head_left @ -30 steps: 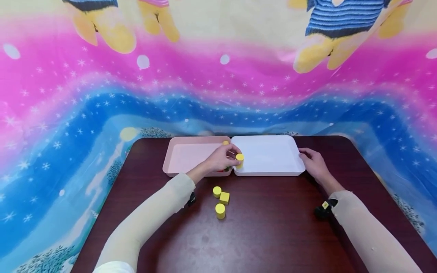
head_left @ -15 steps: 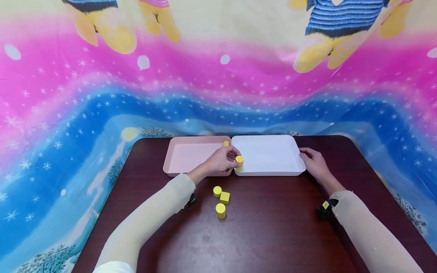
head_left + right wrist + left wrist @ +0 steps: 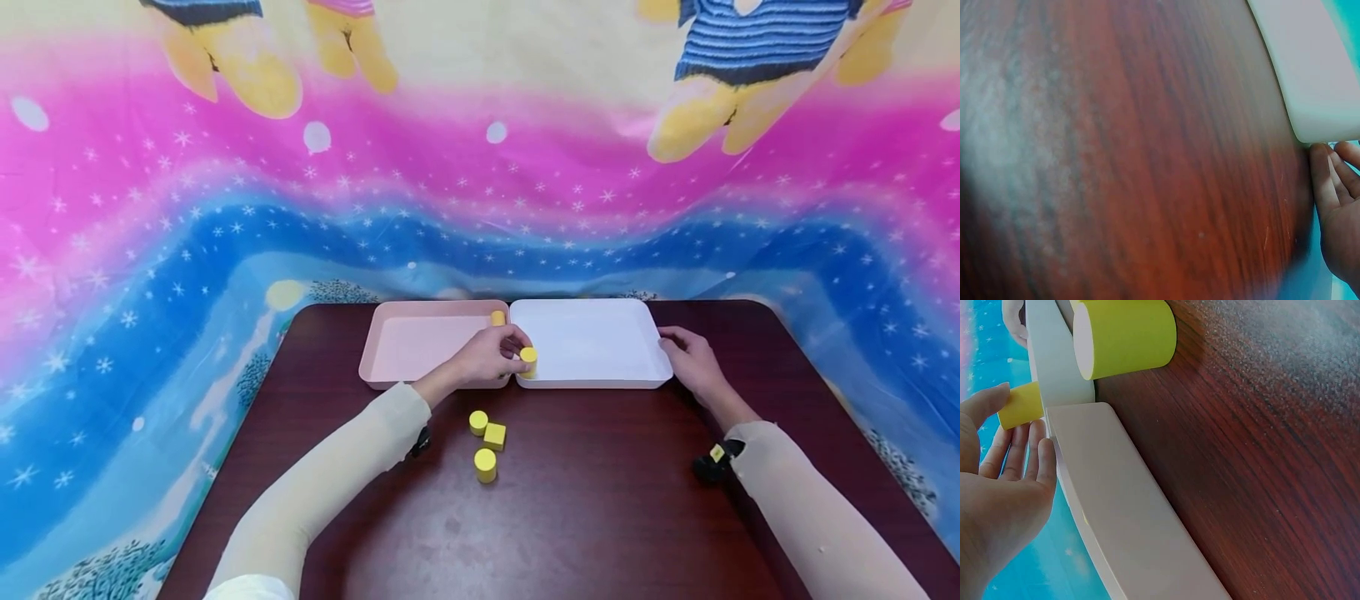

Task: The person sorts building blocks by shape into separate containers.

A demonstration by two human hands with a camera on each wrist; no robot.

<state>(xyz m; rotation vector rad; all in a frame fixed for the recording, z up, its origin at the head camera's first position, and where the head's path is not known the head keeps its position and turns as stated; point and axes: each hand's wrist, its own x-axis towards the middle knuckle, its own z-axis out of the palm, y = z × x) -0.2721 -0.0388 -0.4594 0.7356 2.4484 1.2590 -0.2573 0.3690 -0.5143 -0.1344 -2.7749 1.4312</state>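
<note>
My left hand (image 3: 491,354) pinches a yellow cylinder block (image 3: 528,363) between thumb and fingertips at the near left corner of the white tray (image 3: 600,384). In the left wrist view the held yellow cylinder (image 3: 1022,406) shows above the tray rims. Whether it touches the tray floor, I cannot tell. My right hand (image 3: 693,365) touches the white tray's right end with its fingertips and holds no block. In the right wrist view, thumb and fingers of the right hand (image 3: 1341,212) meet the end wall of the white tray (image 3: 1316,81).
Left of the white tray stands a pink tray (image 3: 397,385), with a yellow block (image 3: 497,318) at its far right corner. On the dark wooden table (image 3: 600,500), nearer me, are two yellow cylinders (image 3: 485,467) and a yellow cube (image 3: 495,436). A patterned cloth (image 3: 450,208) hangs behind.
My left hand has come down slightly toward the near edge of the white tray with the yellow cylinder still pinched. The right hand stays at the tray's right end.
</note>
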